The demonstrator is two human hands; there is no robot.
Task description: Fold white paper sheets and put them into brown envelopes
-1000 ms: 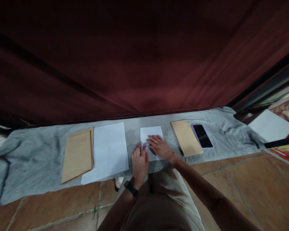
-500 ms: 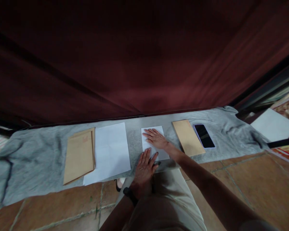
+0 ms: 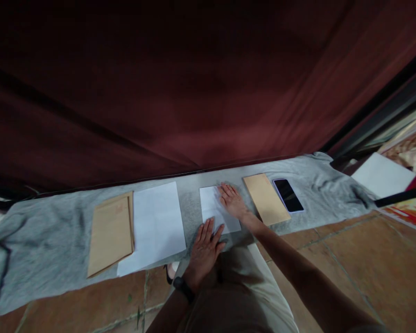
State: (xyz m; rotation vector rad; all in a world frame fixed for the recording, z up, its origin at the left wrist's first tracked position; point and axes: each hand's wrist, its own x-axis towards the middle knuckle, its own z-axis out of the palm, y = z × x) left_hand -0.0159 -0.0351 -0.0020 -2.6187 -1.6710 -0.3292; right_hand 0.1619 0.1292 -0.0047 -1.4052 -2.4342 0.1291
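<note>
A small white sheet of paper (image 3: 210, 203), seemingly folded, lies on the grey cloth (image 3: 190, 196) in front of me. My right hand (image 3: 231, 201) rests flat on its upper right part, fingers reaching to the far edge. At the near left corner of the paper, my left hand (image 3: 205, 247) lies with its fingers spread, the tips touching the sheet. Neither hand grips anything. Just right of the paper is a brown envelope (image 3: 266, 199). To the left lie larger white sheets (image 3: 157, 222), partly beneath several brown envelopes (image 3: 111, 236).
A phone (image 3: 288, 195) with a dark screen lies right of the single envelope. Dark red fabric (image 3: 208, 106) rises behind the cloth-covered surface. Tiled floor (image 3: 343, 259) shows in front. Another white sheet (image 3: 383, 175) is at far right, beyond a dark bar.
My right hand has slid rightward across the small paper, uncovering its left part. My left hand stays at the near edge. The whole view has shifted slightly.
</note>
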